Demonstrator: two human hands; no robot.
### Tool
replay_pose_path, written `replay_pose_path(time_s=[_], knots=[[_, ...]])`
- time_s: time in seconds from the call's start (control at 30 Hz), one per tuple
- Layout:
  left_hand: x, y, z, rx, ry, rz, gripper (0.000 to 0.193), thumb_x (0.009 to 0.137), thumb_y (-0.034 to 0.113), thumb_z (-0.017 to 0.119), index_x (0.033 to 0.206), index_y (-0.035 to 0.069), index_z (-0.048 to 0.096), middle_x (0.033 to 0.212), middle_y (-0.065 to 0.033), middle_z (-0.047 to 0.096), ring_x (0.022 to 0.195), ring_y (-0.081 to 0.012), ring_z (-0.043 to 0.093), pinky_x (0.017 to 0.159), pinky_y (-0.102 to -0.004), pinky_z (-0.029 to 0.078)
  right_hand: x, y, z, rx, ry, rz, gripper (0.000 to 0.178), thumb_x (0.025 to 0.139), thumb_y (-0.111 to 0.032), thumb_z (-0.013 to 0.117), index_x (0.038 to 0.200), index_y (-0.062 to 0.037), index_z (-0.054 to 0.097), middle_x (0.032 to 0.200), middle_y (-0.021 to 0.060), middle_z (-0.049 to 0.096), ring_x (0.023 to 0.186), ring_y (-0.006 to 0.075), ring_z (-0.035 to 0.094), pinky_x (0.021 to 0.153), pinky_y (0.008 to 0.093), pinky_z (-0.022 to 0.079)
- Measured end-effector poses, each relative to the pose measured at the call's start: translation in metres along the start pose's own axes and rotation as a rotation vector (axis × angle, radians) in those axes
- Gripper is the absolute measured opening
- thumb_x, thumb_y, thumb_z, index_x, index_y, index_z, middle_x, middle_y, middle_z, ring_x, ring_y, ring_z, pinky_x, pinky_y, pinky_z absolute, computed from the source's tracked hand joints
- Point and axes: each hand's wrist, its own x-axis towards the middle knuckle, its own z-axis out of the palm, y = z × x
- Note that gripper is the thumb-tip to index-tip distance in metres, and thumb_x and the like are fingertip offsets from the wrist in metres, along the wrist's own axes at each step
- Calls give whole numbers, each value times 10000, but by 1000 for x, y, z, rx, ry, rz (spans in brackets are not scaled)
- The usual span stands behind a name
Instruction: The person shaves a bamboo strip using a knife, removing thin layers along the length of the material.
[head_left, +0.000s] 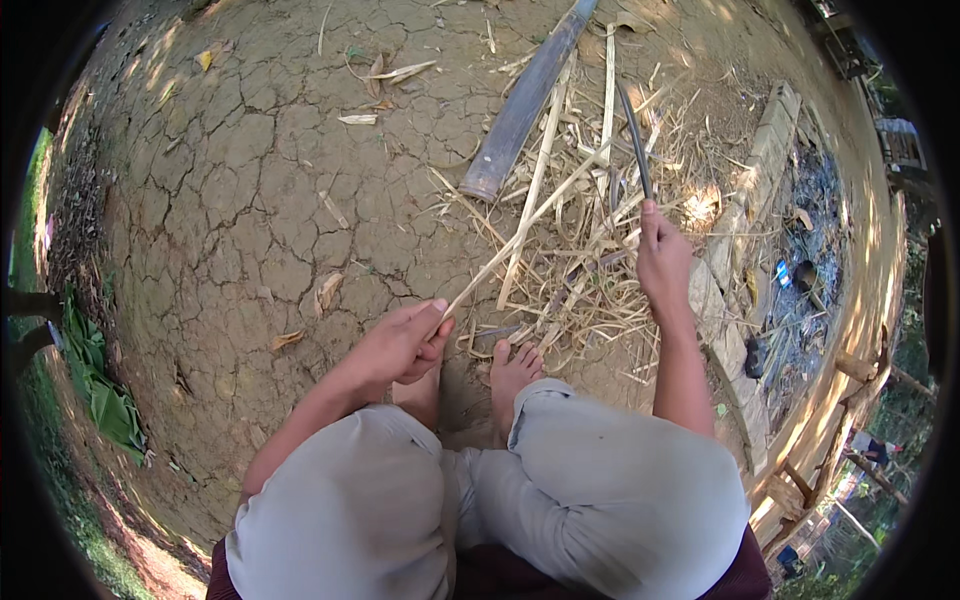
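My left hand (412, 340) is closed round the near end of a thin, pale bamboo strip (520, 235), just in front of my left knee. From there the strip slants up and away to the right, over a litter of shavings. In my right hand (664, 258) is a dark, curved knife (634, 135), its blade pointing away from me; the fist hides its handle. The strip's far end lies close to the left of the blade; I cannot tell whether they touch. Beyond the strip, a thick grey bamboo piece (525, 110) rests on the ground.
Bamboo shavings (580, 285) are heaped by my bare right foot (513, 375). More pale strips (608, 85) lie at the far side. A row of blocks (768, 135) borders a patch of ash (800, 240) on the right. Cracked earth (240, 200) spreads leftward to green leaves (105, 395).
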Motion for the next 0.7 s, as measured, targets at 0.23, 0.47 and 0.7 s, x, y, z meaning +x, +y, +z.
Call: replay_pose_path(time_s=[0.23, 0.47, 0.7], knots=[[19, -14, 5, 294, 146, 307, 264, 1031, 280, 507, 1025, 21, 554, 752, 2, 491, 665, -85, 454, 595, -266, 416, -95, -46, 55, -29, -90, -771, 553, 851, -591, 650, 778, -55, 536, 572, 91, 566, 483, 275, 596, 459, 380, 491], [14, -14, 12, 476, 227, 500, 275, 1030, 246, 520, 1080, -18, 578, 796, -49, 561, 712, -136, 501, 682, -315, 460, -88, -35, 69, 6, -23, -846, 566, 797, -602, 697, 766, -64, 526, 580, 75, 566, 489, 257, 600, 459, 366, 495], [-6, -20, 5, 642, 212, 294, 285, 1035, 270, 497, 985, 5, 588, 690, -105, 549, 612, -208, 482, 613, -362, 439, -15, -6, 25, -99, -33, -80, 634, 930, -614, 514, 851, 7, 616, 632, 160, 637, 634, 381, 664, 608, 479, 529]])
